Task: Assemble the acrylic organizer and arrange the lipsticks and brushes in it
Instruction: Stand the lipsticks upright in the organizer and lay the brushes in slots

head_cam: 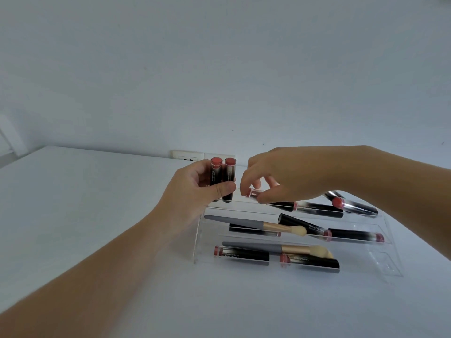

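1. A clear acrylic organizer [390, 242] with three stepped tiers stands on a white table [85, 215], its long side running left to right and angled slightly away toward the right.
2. The left hand [195, 191] grips two black lipsticks [220, 181] upright side by side at the organizer's top left corner, fingers and thumb curled around the tubes, red caps pointing up.
3. The right hand [280, 176] reaches in from the right and pinches the capped end of a top-tier lipstick [275, 203] between thumb and fingertips; that tube lies along the tier, its pink-capped end pointing left.
4. Farther right on the top tier, more lipsticks lie roughly lengthwise, one red-capped lipstick [353, 206] crossing at a slant.
5. On the middle tier, a grey-handled makeup brush [256, 224] lies lengthwise, handle to the left and pale bristles to the right; beside it a slanted lipstick [302, 226] tilts down to the right, and another lipstick [353, 235] lies flat along the tier with a pink end to the right.
6. On the bottom tier, a second grey-handled brush [275, 248] lies with bristles pointing right, behind two front lipsticks [244, 256] laid end to end, pink ends to the left.
7. A wall socket [188, 156] sits behind the table edge.
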{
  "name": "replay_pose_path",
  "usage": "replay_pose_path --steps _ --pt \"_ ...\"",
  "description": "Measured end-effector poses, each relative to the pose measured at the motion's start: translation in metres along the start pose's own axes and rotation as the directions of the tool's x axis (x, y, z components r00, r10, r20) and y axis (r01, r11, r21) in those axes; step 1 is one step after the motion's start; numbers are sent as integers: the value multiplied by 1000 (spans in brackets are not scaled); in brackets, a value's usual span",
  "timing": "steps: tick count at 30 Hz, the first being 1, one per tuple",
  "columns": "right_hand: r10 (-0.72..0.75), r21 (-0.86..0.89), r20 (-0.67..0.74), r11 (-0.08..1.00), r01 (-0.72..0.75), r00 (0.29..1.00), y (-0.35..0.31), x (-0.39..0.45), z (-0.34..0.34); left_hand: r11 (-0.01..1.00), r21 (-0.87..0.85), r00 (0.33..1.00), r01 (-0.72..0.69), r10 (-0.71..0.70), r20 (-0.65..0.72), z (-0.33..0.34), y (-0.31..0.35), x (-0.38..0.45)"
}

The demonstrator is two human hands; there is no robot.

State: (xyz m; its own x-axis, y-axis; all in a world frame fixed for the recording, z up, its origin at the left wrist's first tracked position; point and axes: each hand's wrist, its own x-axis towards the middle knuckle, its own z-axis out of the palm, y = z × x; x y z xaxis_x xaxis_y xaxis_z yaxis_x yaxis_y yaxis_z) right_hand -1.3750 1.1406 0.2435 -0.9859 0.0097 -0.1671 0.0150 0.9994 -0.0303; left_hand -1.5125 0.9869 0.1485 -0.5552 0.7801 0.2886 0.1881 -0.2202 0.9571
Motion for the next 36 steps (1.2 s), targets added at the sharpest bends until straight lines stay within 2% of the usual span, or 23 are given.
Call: replay_pose_path --steps 7,11,13,16,25,32,36 --pt "55 159 -204 987 -22 977 3 -17 2 1000 13 1000 -3 3 -16 2 0 -1" --pt "139 388 -412 921 35 900 4 -23 2 1000 14 1000 18 -17 -24 2 0 -1" --pt "199 500 -467 863 72 862 5 -24 6 1000 19 999 25 -24 -36 2 0 0" --pt "266 602 -479 793 93 837 3 -23 17 999 28 999 24 -23 -46 2 -1 0" --pt "370 727 -515 667 165 773 -10 -22 37 998 53 999 15 -13 -31 1 -1 1" --pt "456 717 -568 683 140 685 -18 -18 45 992 120 999 26 -30 28 -8 2 1" --pt "474 701 -600 699 138 645 -23 -14 51 992 118 999 39 -41 14 -8 2 1"
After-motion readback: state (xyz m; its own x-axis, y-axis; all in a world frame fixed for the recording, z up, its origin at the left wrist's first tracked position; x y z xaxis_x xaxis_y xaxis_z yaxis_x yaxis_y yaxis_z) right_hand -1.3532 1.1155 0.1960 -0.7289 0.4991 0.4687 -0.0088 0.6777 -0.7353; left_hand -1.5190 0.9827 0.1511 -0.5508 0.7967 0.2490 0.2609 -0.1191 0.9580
